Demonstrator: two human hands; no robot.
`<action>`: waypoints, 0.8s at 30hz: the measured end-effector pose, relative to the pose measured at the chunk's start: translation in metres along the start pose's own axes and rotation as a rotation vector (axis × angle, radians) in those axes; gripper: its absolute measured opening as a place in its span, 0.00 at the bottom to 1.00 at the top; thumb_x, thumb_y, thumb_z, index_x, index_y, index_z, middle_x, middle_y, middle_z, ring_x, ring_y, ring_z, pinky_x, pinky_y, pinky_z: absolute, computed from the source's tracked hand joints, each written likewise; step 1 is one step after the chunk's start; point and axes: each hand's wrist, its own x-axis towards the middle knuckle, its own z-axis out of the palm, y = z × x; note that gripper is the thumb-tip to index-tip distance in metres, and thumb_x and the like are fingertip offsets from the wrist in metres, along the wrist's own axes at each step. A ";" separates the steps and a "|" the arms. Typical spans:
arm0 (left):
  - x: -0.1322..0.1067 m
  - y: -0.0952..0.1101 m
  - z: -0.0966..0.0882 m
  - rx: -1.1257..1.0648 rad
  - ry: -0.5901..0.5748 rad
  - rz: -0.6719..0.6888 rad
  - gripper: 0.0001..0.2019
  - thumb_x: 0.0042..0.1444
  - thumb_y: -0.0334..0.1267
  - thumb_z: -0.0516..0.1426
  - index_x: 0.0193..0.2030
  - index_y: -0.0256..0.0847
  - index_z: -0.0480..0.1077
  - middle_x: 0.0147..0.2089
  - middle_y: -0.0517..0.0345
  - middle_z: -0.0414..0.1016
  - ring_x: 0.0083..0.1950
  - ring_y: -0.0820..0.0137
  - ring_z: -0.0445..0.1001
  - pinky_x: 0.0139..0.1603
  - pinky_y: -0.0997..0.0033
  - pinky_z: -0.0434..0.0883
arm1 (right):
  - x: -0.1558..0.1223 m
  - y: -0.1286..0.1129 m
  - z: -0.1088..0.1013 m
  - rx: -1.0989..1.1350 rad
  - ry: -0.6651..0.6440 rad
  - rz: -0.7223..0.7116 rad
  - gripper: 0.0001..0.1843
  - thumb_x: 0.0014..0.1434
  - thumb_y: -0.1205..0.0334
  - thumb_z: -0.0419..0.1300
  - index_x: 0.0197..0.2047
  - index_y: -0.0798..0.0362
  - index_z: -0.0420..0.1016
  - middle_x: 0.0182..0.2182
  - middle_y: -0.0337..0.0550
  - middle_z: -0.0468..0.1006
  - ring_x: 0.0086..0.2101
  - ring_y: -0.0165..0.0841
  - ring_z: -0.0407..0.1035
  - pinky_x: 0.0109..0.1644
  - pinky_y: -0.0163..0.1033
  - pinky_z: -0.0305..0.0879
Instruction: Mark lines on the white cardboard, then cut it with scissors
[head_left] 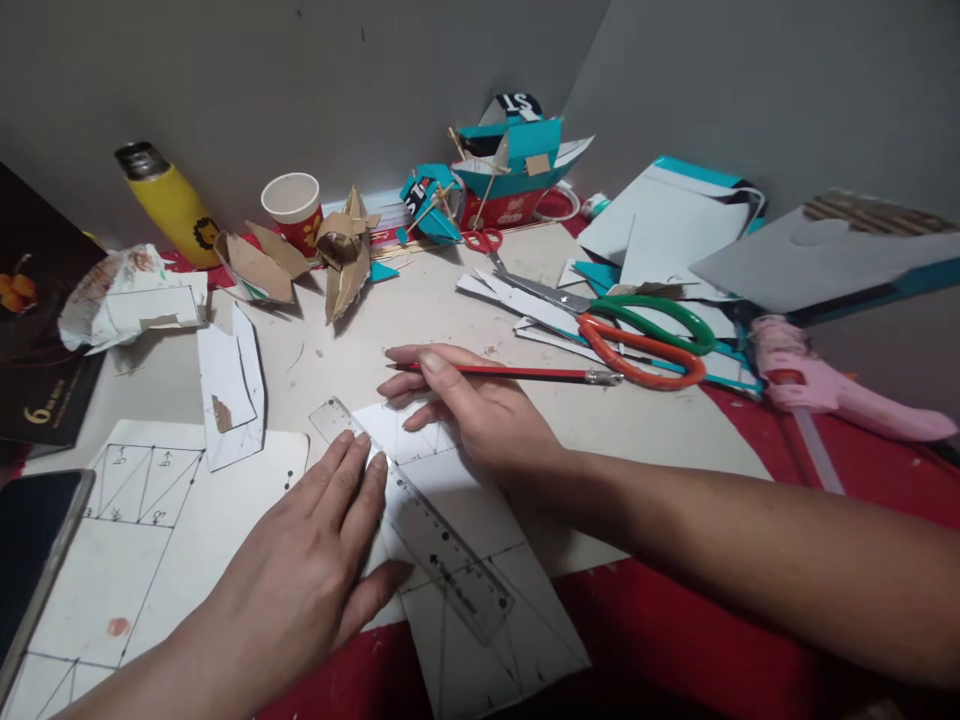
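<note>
My left hand (307, 550) lies on a clear plastic ruler (450, 545), its stretched fingers pressing the upper part. The ruler slants across a white card strip (491, 495) marked with pencil lines. Between the thumb and fingers of my right hand (484, 415) is a red and black pencil (525, 374). It lies nearly level above the card, tip to the left and eraser end to the right. To the left is a white sheet (247, 520) bearing a drawn pattern of lines and triangles. The palm and wrist cover part of that sheet.
Large scissors (645, 345) lie on paper strips, beside a pink glue gun (817, 370). A blue card boat (510, 165), a paper cup (292, 205) and a yellow bottle (169, 205) stand along the back. A phone (37, 560) lies at the left edge.
</note>
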 end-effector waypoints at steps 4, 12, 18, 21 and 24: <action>0.002 -0.001 -0.002 0.024 -0.008 0.014 0.31 0.63 0.49 0.53 0.63 0.21 0.63 0.65 0.23 0.63 0.68 0.42 0.61 0.58 0.46 0.72 | -0.002 -0.006 -0.002 -0.011 -0.014 0.017 0.22 0.70 0.51 0.47 0.54 0.58 0.71 0.41 0.48 0.80 0.39 0.31 0.73 0.38 0.35 0.73; 0.003 -0.001 -0.006 0.051 -0.043 0.019 0.33 0.64 0.51 0.53 0.64 0.23 0.61 0.66 0.25 0.61 0.69 0.43 0.59 0.58 0.46 0.72 | -0.006 -0.002 -0.002 0.018 -0.061 0.012 0.19 0.66 0.54 0.50 0.48 0.58 0.76 0.35 0.46 0.77 0.35 0.31 0.71 0.35 0.35 0.70; 0.002 -0.002 -0.009 0.040 -0.076 -0.003 0.35 0.63 0.54 0.53 0.66 0.25 0.60 0.68 0.27 0.60 0.69 0.44 0.58 0.58 0.47 0.73 | -0.003 0.006 0.000 -0.151 -0.118 -0.092 0.07 0.60 0.66 0.55 0.38 0.55 0.74 0.29 0.38 0.77 0.29 0.28 0.70 0.34 0.35 0.67; 0.003 -0.003 -0.009 0.032 -0.086 0.001 0.35 0.63 0.53 0.53 0.66 0.25 0.60 0.68 0.27 0.60 0.70 0.43 0.57 0.58 0.47 0.73 | 0.000 0.008 0.001 -0.195 -0.081 -0.116 0.06 0.59 0.66 0.55 0.36 0.55 0.73 0.27 0.37 0.77 0.29 0.29 0.70 0.34 0.35 0.66; 0.004 -0.004 -0.010 0.023 -0.085 0.007 0.34 0.62 0.53 0.54 0.65 0.26 0.61 0.67 0.28 0.61 0.69 0.44 0.58 0.58 0.47 0.73 | 0.000 0.007 0.002 -0.233 -0.098 -0.105 0.06 0.60 0.65 0.55 0.36 0.54 0.73 0.26 0.36 0.76 0.27 0.27 0.68 0.33 0.34 0.64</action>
